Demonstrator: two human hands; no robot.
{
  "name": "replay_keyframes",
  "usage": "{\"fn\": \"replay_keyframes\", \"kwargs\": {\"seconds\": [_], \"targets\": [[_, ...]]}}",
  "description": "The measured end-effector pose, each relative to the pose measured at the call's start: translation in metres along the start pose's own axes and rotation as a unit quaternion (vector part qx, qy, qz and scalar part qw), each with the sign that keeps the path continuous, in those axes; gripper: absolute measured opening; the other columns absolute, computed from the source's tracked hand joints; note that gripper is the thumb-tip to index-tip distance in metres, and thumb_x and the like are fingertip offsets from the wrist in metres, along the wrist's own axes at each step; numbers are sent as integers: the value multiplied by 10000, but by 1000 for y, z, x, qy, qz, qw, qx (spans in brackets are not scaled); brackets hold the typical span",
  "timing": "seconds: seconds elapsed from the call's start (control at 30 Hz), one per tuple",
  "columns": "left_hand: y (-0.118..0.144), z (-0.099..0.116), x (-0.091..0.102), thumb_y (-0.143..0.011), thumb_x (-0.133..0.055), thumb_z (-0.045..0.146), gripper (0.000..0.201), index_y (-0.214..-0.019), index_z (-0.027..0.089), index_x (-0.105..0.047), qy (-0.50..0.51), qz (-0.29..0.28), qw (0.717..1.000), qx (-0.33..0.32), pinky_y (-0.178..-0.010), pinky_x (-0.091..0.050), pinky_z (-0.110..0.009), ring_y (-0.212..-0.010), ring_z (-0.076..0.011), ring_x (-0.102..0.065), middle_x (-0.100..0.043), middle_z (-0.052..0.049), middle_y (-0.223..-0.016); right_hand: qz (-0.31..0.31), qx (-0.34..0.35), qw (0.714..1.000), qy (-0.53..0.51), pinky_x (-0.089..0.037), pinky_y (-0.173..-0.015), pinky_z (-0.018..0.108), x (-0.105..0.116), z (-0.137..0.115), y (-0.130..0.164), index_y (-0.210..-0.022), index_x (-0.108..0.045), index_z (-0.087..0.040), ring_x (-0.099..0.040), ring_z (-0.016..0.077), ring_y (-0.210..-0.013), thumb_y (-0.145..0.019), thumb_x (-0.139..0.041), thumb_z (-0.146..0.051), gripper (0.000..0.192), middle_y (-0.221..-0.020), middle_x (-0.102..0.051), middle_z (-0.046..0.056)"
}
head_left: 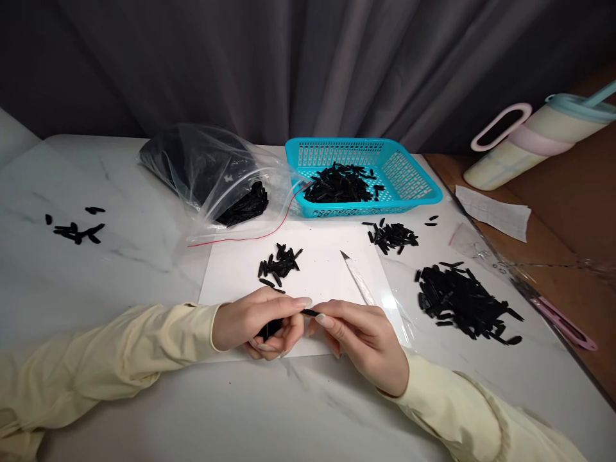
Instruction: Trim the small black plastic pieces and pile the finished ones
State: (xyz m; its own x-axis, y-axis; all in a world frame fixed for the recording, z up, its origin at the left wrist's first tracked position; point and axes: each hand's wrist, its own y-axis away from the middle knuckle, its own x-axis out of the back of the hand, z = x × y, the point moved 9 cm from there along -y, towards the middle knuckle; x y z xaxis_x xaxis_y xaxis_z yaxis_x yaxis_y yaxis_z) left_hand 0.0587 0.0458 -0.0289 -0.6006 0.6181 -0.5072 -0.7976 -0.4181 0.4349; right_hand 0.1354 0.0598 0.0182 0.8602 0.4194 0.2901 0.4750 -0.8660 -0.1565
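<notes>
Between my two hands a slim black strip (310, 312) is stretched level. My left hand (264, 321) pinches its left end with thumb and finger, while more black pieces (270, 329) sit in the curled palm. The fingertips of my right hand (359, 337) pinch the strip's right end. Both hands are over the white sheet (332, 244). Just beyond them lies a small heap of black pieces (280, 262). A craft knife (357, 277) with a pale wrapped handle rests on the sheet, blade pointing away. What the strips are made of I cannot tell.
A blue basket (418, 191) holding black strips stands at the back. Left of it is an open zip bag (212, 186) of them. Loose piles lie at right (464, 301), mid-right (392, 237) and far left (79, 232). Pink scissors (565, 324) and a tumbler (539, 141) are at right.
</notes>
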Motion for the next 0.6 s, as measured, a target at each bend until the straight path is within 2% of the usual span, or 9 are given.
{"fn": "replay_keyframes", "kwargs": {"seconds": [0.37, 0.6], "targets": [[-1, 3, -1, -881, -398, 415, 451, -565, 117, -518, 23, -14, 1000, -14, -293, -137, -161, -313, -44, -204, -287, 60, -366, 24, 10, 1000, 14, -487, -557, 198, 3, 0, 1, -921, -641, -169, -643, 128, -673, -898, -482, -170, 160, -743, -678, 43], [-2, 3, 0, -876, -411, 408, 433, -568, 119, -507, 18, -4, 1000, -18, -293, -142, -154, -314, -39, -198, -284, 66, -368, 36, 44, 998, 13, -510, -582, 178, 4, -3, 2, -920, -630, -157, -647, 111, -662, -886, -493, -133, 143, -750, -684, 37]]}}
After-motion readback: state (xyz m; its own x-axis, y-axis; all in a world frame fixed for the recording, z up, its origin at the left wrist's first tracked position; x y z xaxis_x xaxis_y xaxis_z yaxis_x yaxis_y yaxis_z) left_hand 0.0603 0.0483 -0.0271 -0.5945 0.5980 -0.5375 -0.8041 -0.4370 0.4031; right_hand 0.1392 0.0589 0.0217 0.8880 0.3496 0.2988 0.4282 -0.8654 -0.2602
